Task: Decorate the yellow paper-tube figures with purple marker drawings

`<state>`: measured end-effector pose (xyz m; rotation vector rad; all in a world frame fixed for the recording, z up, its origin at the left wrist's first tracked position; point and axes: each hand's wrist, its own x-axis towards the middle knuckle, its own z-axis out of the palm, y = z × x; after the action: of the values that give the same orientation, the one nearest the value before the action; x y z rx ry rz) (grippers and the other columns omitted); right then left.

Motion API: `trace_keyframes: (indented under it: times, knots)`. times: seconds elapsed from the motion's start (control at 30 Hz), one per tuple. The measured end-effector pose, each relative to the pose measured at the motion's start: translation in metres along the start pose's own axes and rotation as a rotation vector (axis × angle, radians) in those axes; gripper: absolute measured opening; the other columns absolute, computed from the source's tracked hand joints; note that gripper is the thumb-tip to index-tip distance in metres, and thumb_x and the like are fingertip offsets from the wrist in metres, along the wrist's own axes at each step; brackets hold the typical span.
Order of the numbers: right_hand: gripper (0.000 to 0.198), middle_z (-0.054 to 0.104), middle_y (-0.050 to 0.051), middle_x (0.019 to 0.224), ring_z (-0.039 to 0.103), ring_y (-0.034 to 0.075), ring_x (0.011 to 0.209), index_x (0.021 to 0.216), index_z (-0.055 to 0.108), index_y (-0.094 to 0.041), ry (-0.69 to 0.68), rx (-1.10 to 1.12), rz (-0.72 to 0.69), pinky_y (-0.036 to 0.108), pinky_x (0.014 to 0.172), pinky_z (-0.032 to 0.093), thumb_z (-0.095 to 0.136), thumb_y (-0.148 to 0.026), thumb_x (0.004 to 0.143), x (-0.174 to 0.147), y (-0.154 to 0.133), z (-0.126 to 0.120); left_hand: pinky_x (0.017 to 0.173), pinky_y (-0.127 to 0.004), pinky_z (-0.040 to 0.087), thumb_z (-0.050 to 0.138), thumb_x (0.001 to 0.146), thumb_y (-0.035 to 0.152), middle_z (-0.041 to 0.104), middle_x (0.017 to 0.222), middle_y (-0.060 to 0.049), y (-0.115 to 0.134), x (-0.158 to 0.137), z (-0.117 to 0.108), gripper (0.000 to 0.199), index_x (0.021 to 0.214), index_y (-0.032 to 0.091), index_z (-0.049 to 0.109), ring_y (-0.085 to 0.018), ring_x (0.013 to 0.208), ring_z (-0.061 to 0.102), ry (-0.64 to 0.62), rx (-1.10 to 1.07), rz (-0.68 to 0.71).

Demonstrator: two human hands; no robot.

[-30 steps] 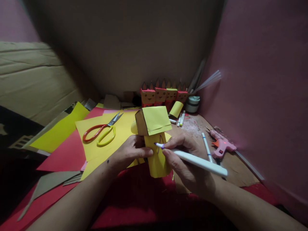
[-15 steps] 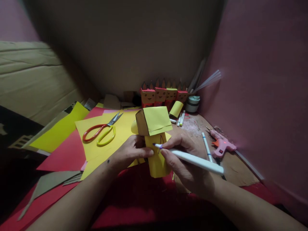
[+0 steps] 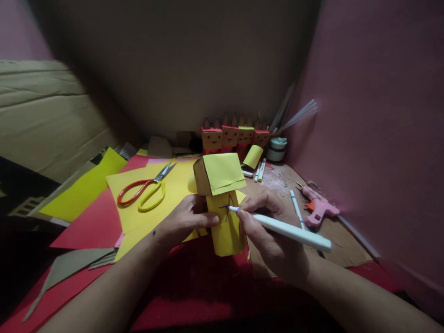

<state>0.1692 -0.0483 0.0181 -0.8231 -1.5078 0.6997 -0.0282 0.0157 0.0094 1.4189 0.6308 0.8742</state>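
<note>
A yellow paper figure (image 3: 227, 236), a tube-shaped body with a boxy head of cardboard and yellow paper, is held upright by my left hand (image 3: 189, 217). My left thumb presses the tube's front; the other fingers are hidden behind it. In my right hand (image 3: 274, 231) is a white marker (image 3: 294, 232), pinched between thumb and fingers. Its tip touches the tube where dark purple strokes cross. Left of the figure, scissors (image 3: 149, 189) with one red and one yellow handle lie on yellow paper (image 3: 130, 231).
Several cardboard-faced figures (image 3: 231, 136) stand at the back. Near them are a yellow paper roll (image 3: 253, 157), loose markers (image 3: 262, 170) and a pale green jar (image 3: 276, 149). At right lies a pink glue gun (image 3: 319, 208). Red paper (image 3: 92, 217) and grey card strips (image 3: 76, 261) lie at left.
A longer sideways purple stroke now crosses the mark on the tube. The marker and my right hand have shifted slightly right. My left hand still holds the figure.
</note>
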Motion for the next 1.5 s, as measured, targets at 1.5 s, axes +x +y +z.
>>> trace_keyframes:
  times: [1.5]
  knots:
    - [0.012,0.062,-0.003,0.063,0.061,0.014,0.056,0.085,0.055,-0.023,-0.027,0.192,0.110,0.028,0.053,0.048,0.062,-0.026,0.093,-0.0010,0.0023,-0.0020,0.082,-0.030,0.060,0.089,0.069,0.039,0.082,0.103,-0.011,-0.0006,0.0001,-0.0044,0.046,0.109,0.018,0.081,-0.028,0.095,0.075,-0.001,-0.043,0.027]
